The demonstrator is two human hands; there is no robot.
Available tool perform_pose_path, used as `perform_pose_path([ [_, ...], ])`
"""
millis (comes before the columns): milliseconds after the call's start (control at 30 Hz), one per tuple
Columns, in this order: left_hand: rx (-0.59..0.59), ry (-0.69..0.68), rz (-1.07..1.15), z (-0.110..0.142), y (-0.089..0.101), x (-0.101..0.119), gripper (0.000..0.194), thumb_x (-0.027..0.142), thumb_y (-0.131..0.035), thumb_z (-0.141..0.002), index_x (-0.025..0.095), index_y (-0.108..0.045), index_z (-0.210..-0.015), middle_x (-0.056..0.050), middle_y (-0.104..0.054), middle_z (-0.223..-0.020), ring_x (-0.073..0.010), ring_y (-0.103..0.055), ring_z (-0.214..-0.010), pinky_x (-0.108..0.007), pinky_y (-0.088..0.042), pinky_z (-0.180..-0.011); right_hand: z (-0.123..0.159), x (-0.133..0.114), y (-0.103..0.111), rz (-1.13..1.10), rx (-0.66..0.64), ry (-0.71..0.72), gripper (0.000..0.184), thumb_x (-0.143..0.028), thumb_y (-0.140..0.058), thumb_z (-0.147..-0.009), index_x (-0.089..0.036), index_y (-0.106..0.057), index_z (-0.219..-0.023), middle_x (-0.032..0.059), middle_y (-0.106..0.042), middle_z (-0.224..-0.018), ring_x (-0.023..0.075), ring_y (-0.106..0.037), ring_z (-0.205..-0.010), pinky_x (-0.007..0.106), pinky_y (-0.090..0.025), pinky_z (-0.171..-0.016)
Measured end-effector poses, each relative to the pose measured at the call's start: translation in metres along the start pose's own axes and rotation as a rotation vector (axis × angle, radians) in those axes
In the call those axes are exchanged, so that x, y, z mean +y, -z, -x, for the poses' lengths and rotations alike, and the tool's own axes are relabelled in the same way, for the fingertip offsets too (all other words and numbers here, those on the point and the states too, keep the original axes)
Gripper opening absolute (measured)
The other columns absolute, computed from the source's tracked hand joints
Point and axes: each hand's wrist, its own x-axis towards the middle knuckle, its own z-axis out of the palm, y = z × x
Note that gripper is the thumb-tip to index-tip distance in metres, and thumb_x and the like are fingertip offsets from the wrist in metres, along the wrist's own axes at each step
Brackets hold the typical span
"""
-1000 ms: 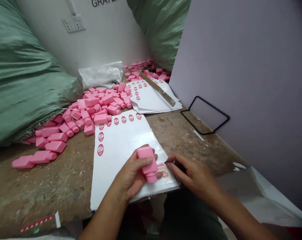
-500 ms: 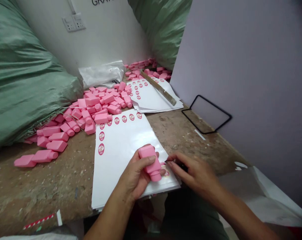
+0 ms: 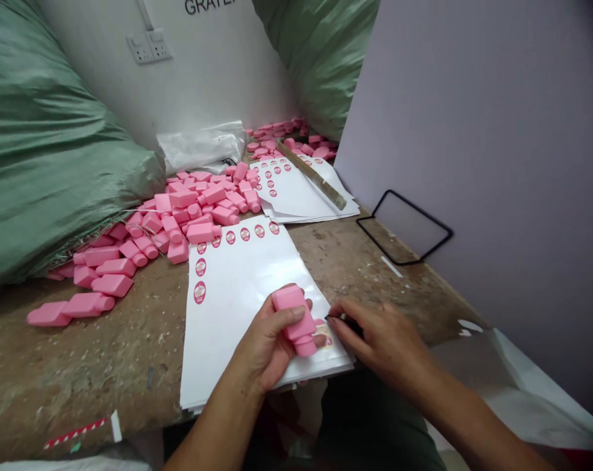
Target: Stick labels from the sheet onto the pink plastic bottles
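Note:
My left hand (image 3: pixel 271 337) is wrapped round a pink plastic bottle (image 3: pixel 294 317), its capped or necked end tilted down toward me. Under it lies a stack of white sticker sheets (image 3: pixel 228 340), with oval pink stickers (image 3: pixel 199 292) along the top and left edges. A larger label (image 3: pixel 326 335), pink and cream, shows on the sheet's right edge, partly hidden behind the bottle and fingers. Beside it, my right hand (image 3: pixel 370 330) pinches a thin dark tool (image 3: pixel 351 323), its tip close to the label; its kind cannot be made out.
A heap of pink bottles (image 3: pixel 179 216) spreads across the worn bench (image 3: pixel 144 360) at left. Behind are a second sheet stack (image 3: pixel 296 196) under a flat wooden stick (image 3: pixel 316 176), and a clear plastic bag (image 3: pixel 203 147). A black wire frame (image 3: pixel 404 226) leans by the right panel; green sacks (image 3: pixel 55 150) bulge in.
The view has shifted very slightly. My right hand has moved a little at the label's edge, and more of the dark tool shows. The left hand keeps the bottle in the same place.

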Motion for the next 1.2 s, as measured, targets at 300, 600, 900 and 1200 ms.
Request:
perform_pose_path([
  [300,0.004,0.004,-0.005,0.0006,-0.0015,0.0001,0.038,0.007,-0.067,-0.073,0.017,-0.057,-0.109,-0.008,-0.063,-0.107,-0.0202,-0.060,-0.100,-0.049,-0.053,-0.089,-0.0014,0.0051,0.0014,-0.356,-0.141,-0.128,0.022,-0.037,-0.044,-0.088,-0.023,-0.060,-0.082,-0.0010,-0.064,-0.065,0.0167,-0.057,-0.059,0.027,-0.035,-0.055],
  [600,-0.002,0.003,-0.002,-0.0004,0.0006,0.0007,0.041,0.008,-0.068,-0.073,0.017,-0.057,-0.111,-0.008,-0.062,-0.107,-0.0203,-0.060,-0.097,-0.050,-0.054,-0.087,-0.0006,0.0047,-0.0008,-0.002,0.024,0.024,0.015,-0.028,-0.047,-0.087,-0.022,-0.059,-0.081,-0.0017,-0.067,-0.064,0.0169,-0.056,-0.054,0.032,-0.030,-0.062],
  [900,0.016,0.002,0.018,0.0016,-0.0023,0.0011,0.040,0.007,-0.069,-0.070,0.016,-0.059,-0.107,-0.010,-0.062,-0.113,-0.0255,-0.056,-0.113,-0.051,-0.050,-0.094,-0.0032,0.0061,-0.0017,0.032,0.003,0.086,0.014,-0.031,-0.050,-0.089,-0.022,-0.057,-0.082,-0.0019,-0.068,-0.067,0.0153,-0.054,-0.052,0.032,-0.030,-0.063],
  [1200,0.026,-0.100,0.157,0.0018,0.0048,-0.0051,0.034,0.015,-0.065,-0.079,0.015,-0.057,-0.112,-0.013,-0.062,-0.119,-0.0234,-0.061,-0.109,-0.038,-0.054,-0.087,-0.0042,0.0018,-0.0039,-0.318,-0.072,-0.203,0.031,-0.046,-0.051,-0.083,-0.022,-0.050,-0.063,-0.0021,-0.053,-0.055,0.0144,-0.046,-0.053,0.028,-0.031,-0.054],
])
